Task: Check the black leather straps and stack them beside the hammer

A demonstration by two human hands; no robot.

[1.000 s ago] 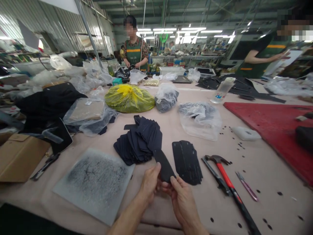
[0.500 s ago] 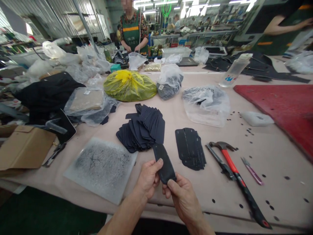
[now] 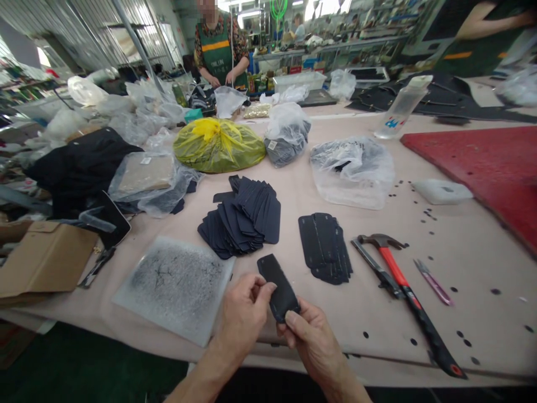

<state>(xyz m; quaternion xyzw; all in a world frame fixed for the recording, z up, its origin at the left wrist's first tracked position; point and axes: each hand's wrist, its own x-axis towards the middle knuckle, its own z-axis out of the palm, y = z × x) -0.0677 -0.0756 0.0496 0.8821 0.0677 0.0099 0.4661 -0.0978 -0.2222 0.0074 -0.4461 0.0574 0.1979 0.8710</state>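
Note:
Both my hands hold one black leather piece (image 3: 278, 285) above the near edge of the table. My left hand (image 3: 243, 316) pinches its left side with thumb and fingers. My right hand (image 3: 312, 341) grips its lower end. Beyond it a fanned heap of dark cut pieces (image 3: 243, 221) lies on the table, and a smaller flat stack of black pieces (image 3: 325, 246) lies to the right. A scuffed grey cutting slab (image 3: 176, 285) sits just left of my hands.
A red-handled hammer (image 3: 403, 285), a metal punch beside it and a small purple tool (image 3: 434, 282) lie right of the stack. Small black punched dots dot the table. Plastic bags, a yellow bag (image 3: 218, 145), a cardboard box (image 3: 42, 260) and a red mat (image 3: 482, 168) surround the area. A person in a green apron stands at the far end.
The camera tilted down and drew back, showing more of the near table edge. My hands brought the black piece slightly closer, still holding it between them.

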